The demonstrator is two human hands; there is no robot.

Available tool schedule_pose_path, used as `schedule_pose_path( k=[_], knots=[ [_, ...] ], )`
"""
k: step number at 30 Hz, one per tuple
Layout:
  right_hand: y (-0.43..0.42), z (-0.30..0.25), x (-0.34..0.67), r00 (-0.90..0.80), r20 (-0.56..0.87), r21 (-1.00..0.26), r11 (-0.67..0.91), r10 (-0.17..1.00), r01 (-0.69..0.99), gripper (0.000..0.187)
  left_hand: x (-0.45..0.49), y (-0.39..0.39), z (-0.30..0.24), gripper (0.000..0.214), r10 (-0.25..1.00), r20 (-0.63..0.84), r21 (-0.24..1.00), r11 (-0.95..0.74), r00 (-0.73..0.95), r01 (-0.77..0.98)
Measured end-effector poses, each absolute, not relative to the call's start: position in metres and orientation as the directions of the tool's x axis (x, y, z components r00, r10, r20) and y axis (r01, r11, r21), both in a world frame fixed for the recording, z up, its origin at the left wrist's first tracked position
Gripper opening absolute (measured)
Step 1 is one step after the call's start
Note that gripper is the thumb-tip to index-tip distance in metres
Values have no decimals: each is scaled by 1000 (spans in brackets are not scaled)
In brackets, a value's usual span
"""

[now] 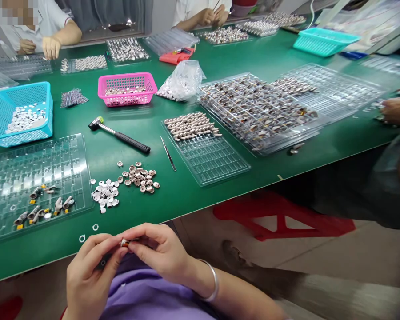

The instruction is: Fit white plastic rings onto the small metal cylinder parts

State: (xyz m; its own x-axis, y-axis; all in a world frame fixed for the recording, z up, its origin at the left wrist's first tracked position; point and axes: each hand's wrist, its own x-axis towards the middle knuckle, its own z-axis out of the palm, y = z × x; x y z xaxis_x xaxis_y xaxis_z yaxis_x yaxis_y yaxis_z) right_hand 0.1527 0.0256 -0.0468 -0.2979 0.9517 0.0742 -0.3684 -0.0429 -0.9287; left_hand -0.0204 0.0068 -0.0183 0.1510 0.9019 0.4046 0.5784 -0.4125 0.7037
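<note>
White-and-amber small part (pixel 124 243) pinched by left hand (pixel 86 269) and right hand (pixel 163 253), over purple garment (pixel 153 298), at near edge of green table (pixel 186 191). Slipping fingers could drop it; left-hand nudge could sweep loose rings (pixel 82 235) off edge.

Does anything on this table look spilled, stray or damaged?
No damage stands out. Two thin white rings lie loose on the green tabletop, apart from the small round white caps; some small pale parts lie outside the stacked clear plastic trays. Both may be strays.
</note>
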Motion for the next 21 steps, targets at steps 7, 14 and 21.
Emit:
schedule_pose_path(
  k=[7, 14, 21],
  knots=[
    [27, -47, 153, -295, 77, -924, -43, 953, -380, 14, -21, 3, -21, 21, 916, 377, 718, -381, 134, 583],
    [33, -35, 162, -265, 238, -970, 214, 934, -114, 19, -20, 5, -16, 14, 962, 245, 771, -266, 116, 579],
    [37, -33, 165, -247, 312, -950, 297, 917, -98, 11, -20, 7, -17, 19, 961, 230, 785, -276, 153, 555]
  ],
)
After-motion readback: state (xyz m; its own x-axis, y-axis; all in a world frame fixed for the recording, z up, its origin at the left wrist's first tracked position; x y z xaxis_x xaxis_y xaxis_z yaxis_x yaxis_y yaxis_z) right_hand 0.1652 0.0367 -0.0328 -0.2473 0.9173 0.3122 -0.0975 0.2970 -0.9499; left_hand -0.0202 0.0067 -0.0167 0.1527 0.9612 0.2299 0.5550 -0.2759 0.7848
